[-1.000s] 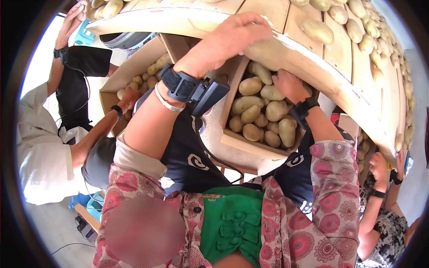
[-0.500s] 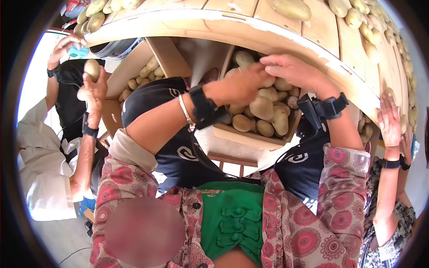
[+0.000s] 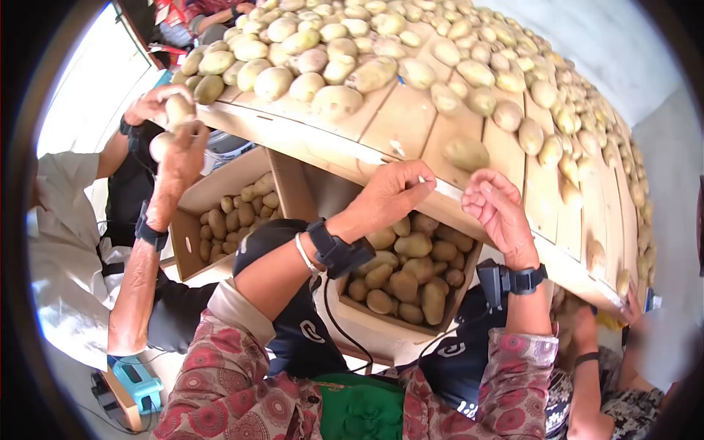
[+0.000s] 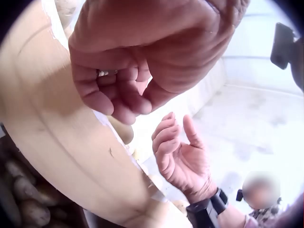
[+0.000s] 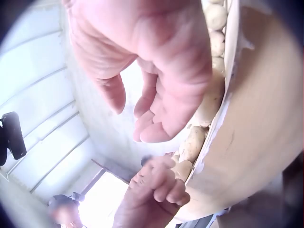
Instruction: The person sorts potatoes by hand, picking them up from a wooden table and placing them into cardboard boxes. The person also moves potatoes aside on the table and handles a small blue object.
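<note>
Pale wood makes up the table (image 3: 422, 136), whose edge hides the far end of the cardboard box (image 3: 384, 321) set between the person's legs (image 3: 293, 323), likely so it is easy to reach from the tabletop. Near that edge, the left hand (image 3: 390, 196) and the right hand (image 3: 502, 209) hang free with loosely bent fingers, grasping nothing. Potatoes (image 3: 403, 286) lie heaped inside the box, while a single potato (image 3: 466, 154) rests on the table close to the right hand, probably within easy reach.

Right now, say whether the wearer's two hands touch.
Apart: the head view shows the table edge in a gap between the left hand and the right hand.
</note>
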Demonstrator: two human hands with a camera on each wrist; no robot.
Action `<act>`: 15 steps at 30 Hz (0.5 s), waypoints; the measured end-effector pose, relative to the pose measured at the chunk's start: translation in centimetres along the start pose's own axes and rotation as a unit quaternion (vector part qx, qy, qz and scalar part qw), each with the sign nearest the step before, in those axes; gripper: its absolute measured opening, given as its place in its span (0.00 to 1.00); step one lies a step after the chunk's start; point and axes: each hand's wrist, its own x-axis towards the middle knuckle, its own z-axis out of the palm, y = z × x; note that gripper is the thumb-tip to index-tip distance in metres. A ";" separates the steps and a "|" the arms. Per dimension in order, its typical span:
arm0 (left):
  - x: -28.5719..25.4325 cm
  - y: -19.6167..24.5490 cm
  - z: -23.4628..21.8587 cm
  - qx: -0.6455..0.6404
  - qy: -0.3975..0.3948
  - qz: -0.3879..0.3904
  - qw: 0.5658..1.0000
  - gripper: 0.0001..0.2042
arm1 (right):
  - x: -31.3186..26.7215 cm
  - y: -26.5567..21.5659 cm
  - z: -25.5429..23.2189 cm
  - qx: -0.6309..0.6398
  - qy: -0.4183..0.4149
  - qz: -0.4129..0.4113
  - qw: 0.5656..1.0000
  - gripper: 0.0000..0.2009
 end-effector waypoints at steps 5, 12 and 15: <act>0.0 -0.7 -1.9 -0.278 0.074 -0.024 0.957 0.06 | 0.9 0.4 1.6 -0.026 0.051 -0.015 0.998 0.08; 0.4 0.1 -4.3 -0.372 0.160 -0.055 0.913 0.09 | 2.3 -3.2 2.5 -0.528 0.116 -0.130 0.832 0.22; 0.6 -0.5 -5.8 -0.251 0.180 0.019 0.951 0.08 | 5.0 -1.3 -0.7 -0.695 0.028 -0.083 0.713 0.34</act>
